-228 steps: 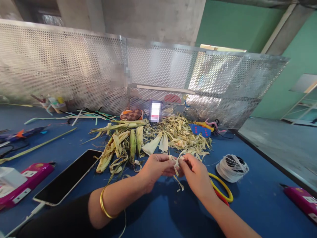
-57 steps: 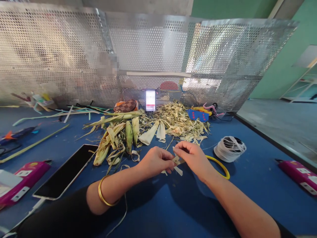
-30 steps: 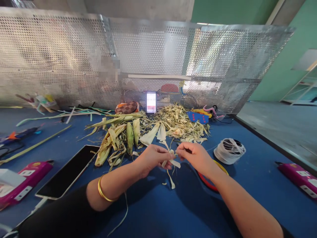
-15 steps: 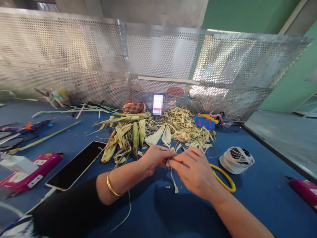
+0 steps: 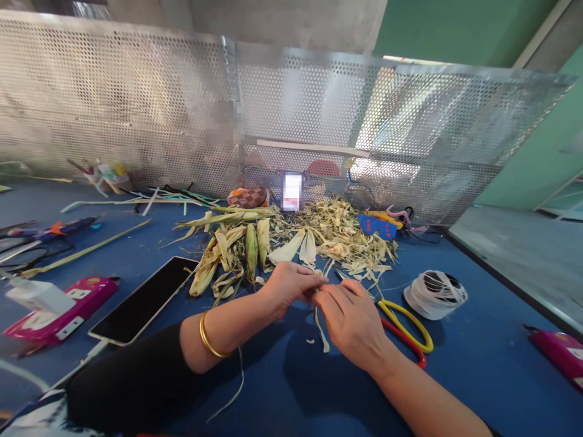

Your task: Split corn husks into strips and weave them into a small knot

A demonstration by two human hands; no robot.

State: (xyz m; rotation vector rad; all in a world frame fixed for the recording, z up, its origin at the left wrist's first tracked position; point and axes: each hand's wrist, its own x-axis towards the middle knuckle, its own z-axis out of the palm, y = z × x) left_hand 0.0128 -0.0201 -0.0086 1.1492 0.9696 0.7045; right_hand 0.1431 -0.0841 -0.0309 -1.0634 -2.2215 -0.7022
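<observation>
My left hand [image 5: 289,286] and my right hand [image 5: 350,321] meet over the blue table [image 5: 346,400], both closed with fingertips pinched together. Between them they grip a pale strip of corn husk [image 5: 321,332], whose tail dangles below the fingers. What lies inside the pinch is mostly hidden. Beside my right hand rest scissors [image 5: 426,340] with one yellow and one red handle; a bit of the blade shows past the knuckles. Just beyond my hands lie two broad pale husk pieces [image 5: 291,247]. A spool of white string [image 5: 436,295] stands to the right.
Whole dry husks [image 5: 204,270] and a heap of shredded husk [image 5: 350,233] cover the middle back. At left are a black-screened phone [image 5: 143,300] and a magenta power strip [image 5: 86,315]. A lit screen [image 5: 292,189] stands before the perforated metal panel [image 5: 305,109].
My right hand has shifted slightly left and turned, uncovering the red scissor handle and part of the blade. The pinch on the husk strip stays; the view has moved a little.
</observation>
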